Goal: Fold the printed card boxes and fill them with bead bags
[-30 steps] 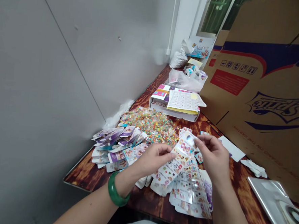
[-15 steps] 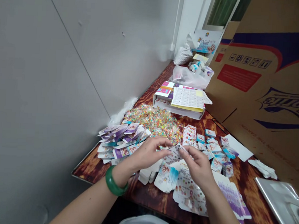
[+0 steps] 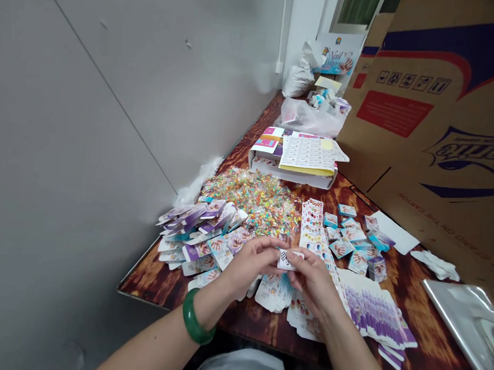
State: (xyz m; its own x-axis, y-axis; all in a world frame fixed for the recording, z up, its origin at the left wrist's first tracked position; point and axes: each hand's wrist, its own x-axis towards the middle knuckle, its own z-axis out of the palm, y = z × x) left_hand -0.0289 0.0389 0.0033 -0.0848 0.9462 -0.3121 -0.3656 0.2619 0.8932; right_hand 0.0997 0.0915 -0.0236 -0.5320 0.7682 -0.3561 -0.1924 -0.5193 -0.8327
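Observation:
Between both hands is a small white sticker sheet [image 3: 289, 261] with black patterns, now a narrow folded strip. My left hand [image 3: 254, 265] pinches its left end, thumb on top. My right hand [image 3: 313, 279] grips the right end, its thumb pressed on the face. Just below the hands lie fanned blue-and-white flat cartons [image 3: 272, 294]. A long spread of printed sticker sheets [image 3: 312, 229] runs beneath my right hand, partly hidden by it. Left of my left hand is a heap of flat purple-and-white cartons [image 3: 205, 227].
Small clear packets with coloured pieces [image 3: 254, 199] are piled beyond the hands. Several filled small boxes [image 3: 353, 242] sit to the right, near fanned purple cartons [image 3: 375, 310]. A white box with papers [image 3: 307, 154] stands behind. A large brown carton [image 3: 402, 178] borders the right side.
The sticker sheet, earlier broader and tilted, is now folded into a narrower strip. My hands have come closer together around it, and the view has shifted slightly.

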